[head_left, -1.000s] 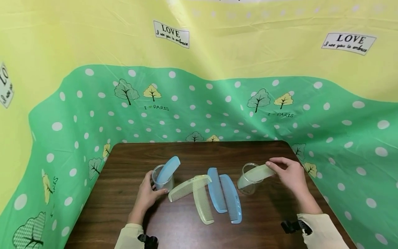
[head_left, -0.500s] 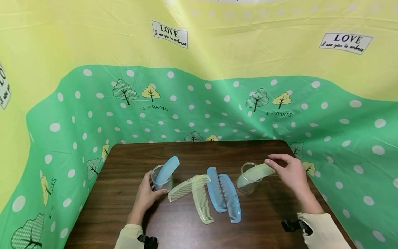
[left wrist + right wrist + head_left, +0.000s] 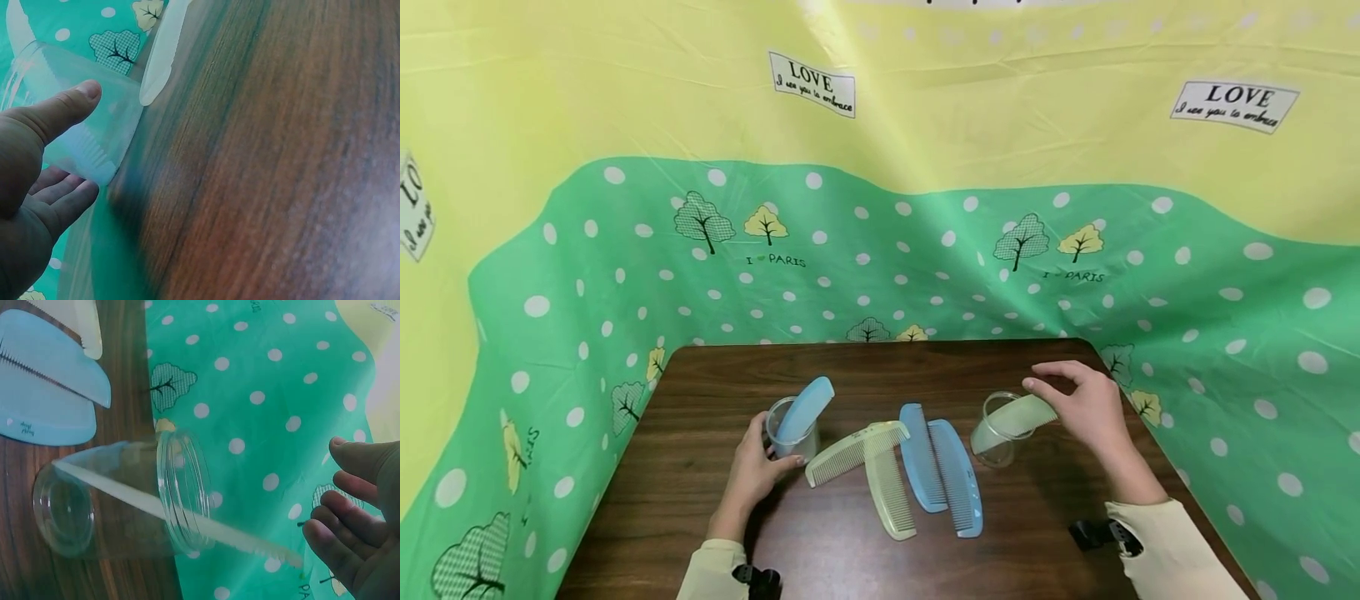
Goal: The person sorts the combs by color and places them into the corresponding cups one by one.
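My left hand holds a clear plastic cup at the left of the table, thumb on one side and fingers on the other. A blue comb leans inside that cup, its upper end above the rim. On the right stands a clear jar with a pale green comb slanting out of its mouth toward the right. My right hand hovers beside the comb's outer end. The right wrist view shows the fingers apart from the comb, with nothing between them.
Between the two containers lie two pale green combs, one across the other, and two blue combs side by side. The dark wooden table is walled by a green and yellow printed cloth.
My right hand has let go of the green comb, which stays leaning in the jar, and has shifted slightly left and up. The left hand and its cup have stayed put.
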A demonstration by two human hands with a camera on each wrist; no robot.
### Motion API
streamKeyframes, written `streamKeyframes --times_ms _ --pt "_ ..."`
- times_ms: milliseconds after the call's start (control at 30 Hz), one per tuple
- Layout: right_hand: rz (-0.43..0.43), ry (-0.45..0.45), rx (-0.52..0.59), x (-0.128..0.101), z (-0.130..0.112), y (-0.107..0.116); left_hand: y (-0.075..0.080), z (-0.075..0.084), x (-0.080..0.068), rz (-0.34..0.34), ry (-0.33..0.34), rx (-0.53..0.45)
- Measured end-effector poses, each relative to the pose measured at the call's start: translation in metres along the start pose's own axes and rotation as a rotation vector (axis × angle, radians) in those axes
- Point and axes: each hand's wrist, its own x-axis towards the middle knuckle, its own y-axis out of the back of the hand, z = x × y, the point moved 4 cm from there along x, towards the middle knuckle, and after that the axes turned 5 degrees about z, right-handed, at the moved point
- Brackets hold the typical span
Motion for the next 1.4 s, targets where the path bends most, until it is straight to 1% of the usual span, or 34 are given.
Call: streamKeyframes --times_ms 233,433,700,800,1200,1400 --pt "-0.055 0.023 0.021 0.0 -0.007 -0.017 -0.001 0.001 0.001 0.002 -0.007 0.005" --pt "-0.14 0.029 0.079 -0.006 -0.012 -0.04 0.0 0.001 0.001 -0.005 0.004 0.019" --pt "-0.219 0.046 0.151 -0.017 -0.022 -0.071 -0.001 0.001 0.001 -0.021 0.017 0.004" --pt "-0.243 0.036 0.166 -0.02 -0.024 -0.081 -0.001 0.001 0.001 -0.015 0.011 0.003" --pt "-0.342 -0.006 0.233 -0.025 -0.037 -0.12 0.001 0.002 0.003 -0.018 0.036 -0.003" --pt "-0.366 -0.023 0.243 -0.028 -0.041 -0.135 0.0 0.001 0.003 -0.022 0.043 0.003"
